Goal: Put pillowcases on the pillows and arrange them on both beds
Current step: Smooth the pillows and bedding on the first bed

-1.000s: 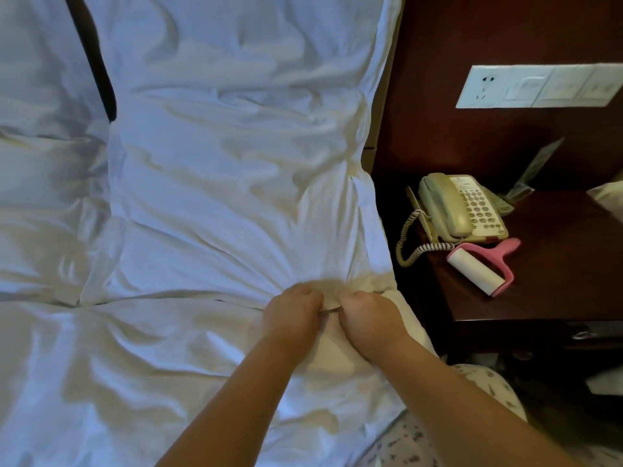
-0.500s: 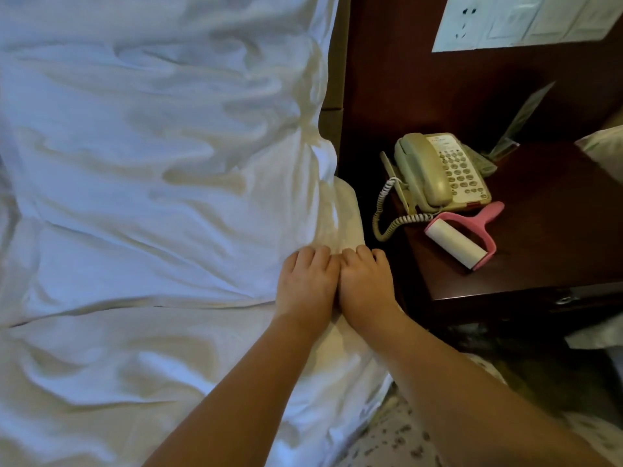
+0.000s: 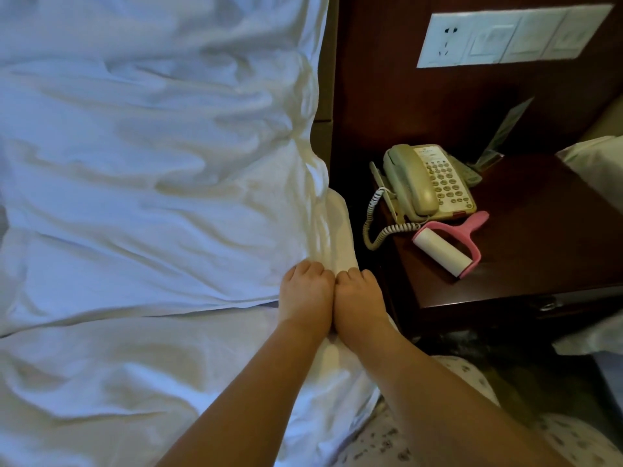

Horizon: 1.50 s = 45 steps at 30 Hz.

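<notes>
A: Where's the pillow?

B: Big white cotton-cased pillow lies flat on the white-sheeted bed, its right end at the bed's edge beside the dark wooden counter.

A: Hands?

B: Left hand and right hand are side by side, touching, knuckles up, fingers curled down onto the pillow's near right corner. Can't tell if they're clamped on cloth or only pressing; the fingertips are hidden.

A: Step?

B: Looks like tucking the case's open end at that corner. To do it well, I'd push the flap fully under so no inner pillow shows, then smooth the wrinkled cover outward and square the edge to the bed.

A: Anything nearby?

B: Beige corded telephone and pink-handled lint roller are on the counter, apart from the hands. White wall socket panel above.
</notes>
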Each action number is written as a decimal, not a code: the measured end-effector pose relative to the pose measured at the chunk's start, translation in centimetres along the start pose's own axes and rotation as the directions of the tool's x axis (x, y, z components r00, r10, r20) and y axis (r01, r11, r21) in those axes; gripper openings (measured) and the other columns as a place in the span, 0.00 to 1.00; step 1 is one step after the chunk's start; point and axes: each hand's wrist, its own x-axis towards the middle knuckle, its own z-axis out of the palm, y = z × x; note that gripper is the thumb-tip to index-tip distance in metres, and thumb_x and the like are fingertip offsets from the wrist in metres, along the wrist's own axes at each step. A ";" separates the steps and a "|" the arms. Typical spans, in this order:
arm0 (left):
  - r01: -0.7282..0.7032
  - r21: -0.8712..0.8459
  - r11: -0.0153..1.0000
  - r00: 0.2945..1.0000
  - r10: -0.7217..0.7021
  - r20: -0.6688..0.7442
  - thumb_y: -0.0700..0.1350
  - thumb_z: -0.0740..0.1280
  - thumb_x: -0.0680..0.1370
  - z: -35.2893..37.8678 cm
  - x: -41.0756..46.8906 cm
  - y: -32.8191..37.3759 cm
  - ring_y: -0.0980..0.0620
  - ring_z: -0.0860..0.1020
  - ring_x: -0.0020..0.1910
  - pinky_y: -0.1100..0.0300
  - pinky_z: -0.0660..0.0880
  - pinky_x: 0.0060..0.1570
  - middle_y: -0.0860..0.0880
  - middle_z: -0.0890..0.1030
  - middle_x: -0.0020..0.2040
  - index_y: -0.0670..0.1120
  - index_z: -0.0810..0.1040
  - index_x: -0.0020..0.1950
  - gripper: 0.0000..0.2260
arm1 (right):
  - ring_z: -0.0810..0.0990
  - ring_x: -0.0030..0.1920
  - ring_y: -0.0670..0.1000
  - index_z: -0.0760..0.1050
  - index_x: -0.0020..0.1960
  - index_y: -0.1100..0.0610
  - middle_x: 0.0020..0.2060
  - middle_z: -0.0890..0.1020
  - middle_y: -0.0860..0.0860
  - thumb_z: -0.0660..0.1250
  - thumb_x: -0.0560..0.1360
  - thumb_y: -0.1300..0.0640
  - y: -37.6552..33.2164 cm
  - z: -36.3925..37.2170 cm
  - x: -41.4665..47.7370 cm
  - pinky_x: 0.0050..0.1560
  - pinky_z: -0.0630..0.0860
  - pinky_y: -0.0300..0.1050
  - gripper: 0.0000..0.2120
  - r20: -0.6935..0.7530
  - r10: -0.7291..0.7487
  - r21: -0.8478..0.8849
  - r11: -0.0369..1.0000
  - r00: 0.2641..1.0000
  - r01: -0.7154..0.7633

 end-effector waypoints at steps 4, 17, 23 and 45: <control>0.015 0.007 1.000 0.988 -0.016 0.155 0.43 0.75 0.64 -0.7 -1.4 0.5 0.50 0.75 0.51 0.60 0.68 0.54 0.50 0.79 0.47 0.48 0.79 0.47 0.14 | 0.76 0.30 0.51 0.75 0.26 0.53 0.24 0.76 0.49 0.81 0.43 0.43 -0.4 -0.9 -2.1 0.35 0.73 0.42 0.22 0.013 -0.006 -0.019 1.000 1.000 0.006; -0.027 -0.147 0.989 0.983 0.053 0.178 0.38 0.62 0.74 -6.9 -0.5 -0.3 0.44 0.74 0.55 0.52 0.75 0.52 0.45 0.75 0.53 0.43 0.77 0.52 0.09 | 0.70 0.61 0.56 0.76 0.56 0.54 0.56 0.76 0.54 0.60 0.77 0.56 0.6 -8.0 -1.7 0.63 0.62 0.52 0.10 0.012 -0.051 -0.091 0.995 0.999 0.052; 0.005 -0.109 0.994 1.000 -0.002 0.030 0.46 0.64 0.77 -14.1 7.3 -4.8 0.51 0.74 0.58 0.55 0.74 0.58 0.52 0.77 0.57 0.54 0.79 0.59 0.12 | 0.74 0.56 0.56 0.74 0.55 0.54 0.52 0.78 0.53 0.60 0.78 0.54 4.0 -13.6 6.9 0.56 0.67 0.51 0.08 -0.191 -0.121 -0.007 0.992 0.974 0.122; 0.602 0.241 0.761 0.766 -0.636 0.096 0.47 0.61 0.78 -49.9 16.6 -7.3 0.48 0.75 0.59 0.56 0.71 0.55 0.51 0.75 0.61 0.52 0.76 0.59 0.11 | 0.77 0.54 0.56 0.75 0.53 0.56 0.50 0.76 0.54 0.57 0.76 0.59 6.8 -52.1 20.5 0.42 0.68 0.43 0.10 -0.144 -0.520 0.155 0.828 0.842 0.538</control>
